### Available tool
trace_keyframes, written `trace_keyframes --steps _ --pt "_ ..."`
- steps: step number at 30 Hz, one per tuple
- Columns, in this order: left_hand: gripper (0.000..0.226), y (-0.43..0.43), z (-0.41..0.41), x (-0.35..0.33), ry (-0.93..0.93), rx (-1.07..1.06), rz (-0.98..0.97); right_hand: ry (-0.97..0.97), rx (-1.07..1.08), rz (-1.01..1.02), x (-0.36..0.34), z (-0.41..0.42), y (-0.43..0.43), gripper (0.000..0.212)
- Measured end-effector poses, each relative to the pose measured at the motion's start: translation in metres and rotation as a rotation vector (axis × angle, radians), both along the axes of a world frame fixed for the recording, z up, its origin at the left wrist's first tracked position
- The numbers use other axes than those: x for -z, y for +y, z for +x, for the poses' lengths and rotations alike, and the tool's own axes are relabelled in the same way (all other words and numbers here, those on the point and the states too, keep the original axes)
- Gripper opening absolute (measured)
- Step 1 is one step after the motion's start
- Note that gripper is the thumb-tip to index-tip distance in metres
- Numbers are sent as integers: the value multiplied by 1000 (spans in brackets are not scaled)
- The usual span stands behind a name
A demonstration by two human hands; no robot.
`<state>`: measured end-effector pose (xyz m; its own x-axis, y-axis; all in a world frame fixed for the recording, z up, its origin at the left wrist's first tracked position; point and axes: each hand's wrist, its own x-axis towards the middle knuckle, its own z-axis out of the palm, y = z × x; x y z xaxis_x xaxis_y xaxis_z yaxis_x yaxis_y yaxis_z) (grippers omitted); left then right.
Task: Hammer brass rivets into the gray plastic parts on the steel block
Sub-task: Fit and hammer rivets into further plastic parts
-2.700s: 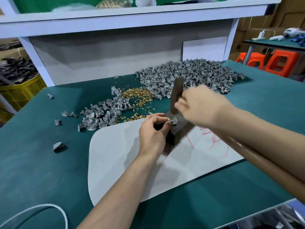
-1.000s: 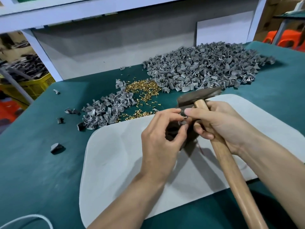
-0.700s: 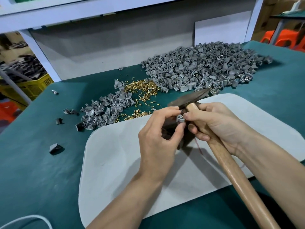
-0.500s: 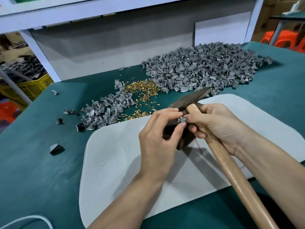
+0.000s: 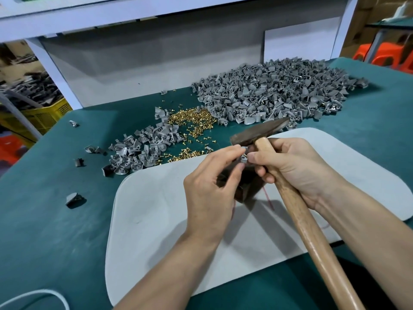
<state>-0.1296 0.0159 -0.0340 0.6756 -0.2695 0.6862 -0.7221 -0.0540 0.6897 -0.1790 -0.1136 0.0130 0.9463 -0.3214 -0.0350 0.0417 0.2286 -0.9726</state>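
one gray part (image 5: 244,156) in left fingers (image 5: 224,153); hammer (image 5: 302,221) in right hand (image 5: 291,170)

Smooth wooden hammer handle (image 5: 312,238); matt gray plastic parts (image 5: 268,95).

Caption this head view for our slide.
Left hand and right hand, gripping the hammer, pinch a gray plastic part above the steel block.

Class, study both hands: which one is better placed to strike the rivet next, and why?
Right. The right hand grips the hammer by its wooden handle, its head near the steel block. The left hand is busy pinching the gray part.
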Motion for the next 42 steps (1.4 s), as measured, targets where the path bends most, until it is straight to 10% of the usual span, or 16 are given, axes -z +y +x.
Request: trace_keyframes --steps 21,42 --pt "26 -1 1 0 171 -32 1 47 -1 -182 7 2 0 10" --pt "20 -4 -1 -8 -269 -184 293 10 110 -166 7 0 2 16"
